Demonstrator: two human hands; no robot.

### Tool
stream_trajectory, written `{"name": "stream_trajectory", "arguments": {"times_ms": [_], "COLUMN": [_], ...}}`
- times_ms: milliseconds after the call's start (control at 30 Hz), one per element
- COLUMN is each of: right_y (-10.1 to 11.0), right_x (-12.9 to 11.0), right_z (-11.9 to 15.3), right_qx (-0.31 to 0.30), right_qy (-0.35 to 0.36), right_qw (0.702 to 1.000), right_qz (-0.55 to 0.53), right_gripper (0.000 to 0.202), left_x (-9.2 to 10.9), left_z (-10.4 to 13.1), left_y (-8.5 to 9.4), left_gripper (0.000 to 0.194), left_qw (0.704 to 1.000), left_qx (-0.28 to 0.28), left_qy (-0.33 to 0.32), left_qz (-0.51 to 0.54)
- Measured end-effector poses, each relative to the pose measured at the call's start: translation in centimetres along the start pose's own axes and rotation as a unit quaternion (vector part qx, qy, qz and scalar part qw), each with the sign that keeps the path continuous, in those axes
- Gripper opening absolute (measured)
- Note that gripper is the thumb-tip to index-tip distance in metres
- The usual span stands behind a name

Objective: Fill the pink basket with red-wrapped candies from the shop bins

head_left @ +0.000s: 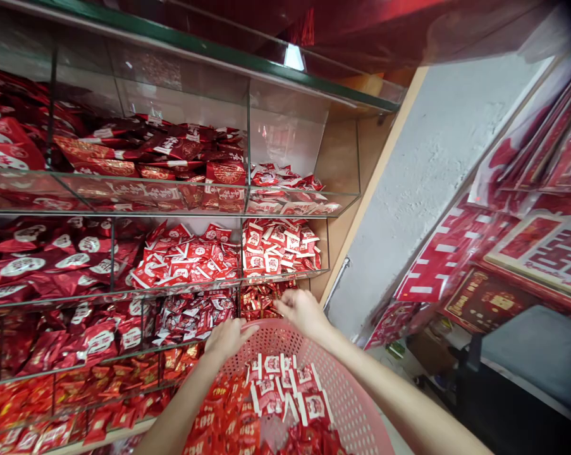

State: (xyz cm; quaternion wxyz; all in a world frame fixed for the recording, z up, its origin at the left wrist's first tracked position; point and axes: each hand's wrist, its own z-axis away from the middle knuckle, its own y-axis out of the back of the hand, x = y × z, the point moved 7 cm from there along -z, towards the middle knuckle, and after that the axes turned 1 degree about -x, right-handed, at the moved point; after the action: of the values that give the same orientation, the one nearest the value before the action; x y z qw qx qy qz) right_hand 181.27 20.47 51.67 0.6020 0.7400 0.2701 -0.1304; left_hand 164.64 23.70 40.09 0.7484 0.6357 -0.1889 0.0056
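A pink perforated plastic basket [361, 385] is at the bottom centre, holding heaps of small red wrapped sweets, some with white edges [270, 392]. My left hand [226, 338] is closed over its far left rim, thumb lying along the edge. My right hand [304, 313] is beyond the far rim, in front of a shelf compartment of red and gold wrapped sweets [259, 300]. Its fingers are curled together; whether anything is in them is hidden. Just above it is a compartment of red sweets with white edges [285, 246].
Glass-divided shelves [181, 294] full of red packets fill the left and centre. A wooden side panel [361, 183] and a grey wall [408, 170] stand to the right. Red decorations [427, 265] hang further right, above a dark chair-like object [517, 379].
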Motion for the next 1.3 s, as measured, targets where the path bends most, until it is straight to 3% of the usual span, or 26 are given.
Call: {"name": "stream_trajectory", "arguments": {"times_ms": [100,200,367,567,933,1033,1167,1300], "right_y": [4.3,6.2,6.1,4.6,4.0,4.1,5.3,6.3], "right_x": [-3.1,-4.7,-6.3,-6.2,-5.9,-5.8,-5.3,-4.7], "right_z": [-2.9,-5.8,-10.1,-12.8,-13.0,-12.8,-11.0,-7.0], "right_qx": [0.062,0.105,0.151,0.101,0.110,0.127,0.191,0.195], "right_qy": [0.051,0.053,0.024,-0.048,-0.083,-0.089,-0.065,-0.007], "right_qw": [0.996,0.992,0.988,0.994,0.989,0.982,0.937,0.883], "right_qz": [-0.031,-0.045,-0.010,-0.013,-0.054,-0.111,-0.286,-0.428], "right_gripper": [0.021,0.011,0.025,0.044,0.040,0.039,0.044,0.052], "left_x": [0.1,0.1,0.0,-0.1,0.0,0.0,0.0,-0.1], "left_z": [0.0,0.0,0.2,0.0,0.0,0.0,-0.1,-0.2], "left_y": [0.1,0.2,0.3,0.2,0.2,0.2,0.0,-0.1], "left_gripper": [0.064,0.064,0.063,0.062,0.062,0.063,0.064,0.067], "left_qw": [1.000,1.000,1.000,1.000,1.000,1.000,1.000,1.000], "left_qx": [0.005,0.006,0.009,0.014,0.006,0.007,0.005,0.004], "left_qy": [-0.007,-0.007,0.001,-0.001,0.006,0.003,-0.001,-0.002], "left_qz": [-0.002,0.000,0.005,0.008,0.003,0.002,0.001,0.004]}}
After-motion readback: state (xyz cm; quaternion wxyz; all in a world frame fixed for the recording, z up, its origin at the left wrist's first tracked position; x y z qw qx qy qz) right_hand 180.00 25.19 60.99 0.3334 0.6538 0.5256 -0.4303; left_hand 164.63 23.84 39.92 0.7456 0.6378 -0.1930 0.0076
